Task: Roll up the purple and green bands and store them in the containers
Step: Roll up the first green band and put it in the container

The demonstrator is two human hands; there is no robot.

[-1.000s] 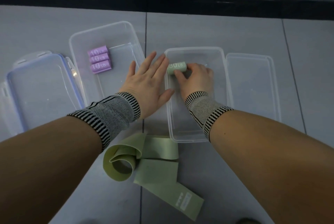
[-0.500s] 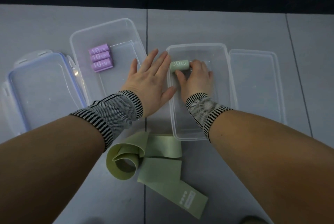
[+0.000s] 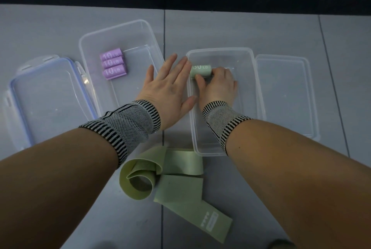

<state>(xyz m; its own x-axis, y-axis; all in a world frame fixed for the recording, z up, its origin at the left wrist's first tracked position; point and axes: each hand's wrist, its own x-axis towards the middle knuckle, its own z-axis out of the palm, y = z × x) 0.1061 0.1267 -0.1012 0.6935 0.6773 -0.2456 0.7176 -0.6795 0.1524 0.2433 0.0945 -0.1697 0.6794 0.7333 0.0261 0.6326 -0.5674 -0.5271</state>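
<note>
Inside the right-hand clear container (image 3: 249,88), the right hand (image 3: 217,86) curls fingers and thumb round a rolled green 30 LB band (image 3: 200,70) at the far-left corner. Left hand (image 3: 170,88) lies flat, fingers straight, gripping nothing — just beside the container's left wall. Unrolled green bands (image 3: 176,184) lie on the floor nearer the person — 3 purple rolls (image 3: 113,65) sit in the left container (image 3: 120,33).

Right hand (image 3: 217,86) nudged green roll (image 3: 200,70) slightly farther.
</note>
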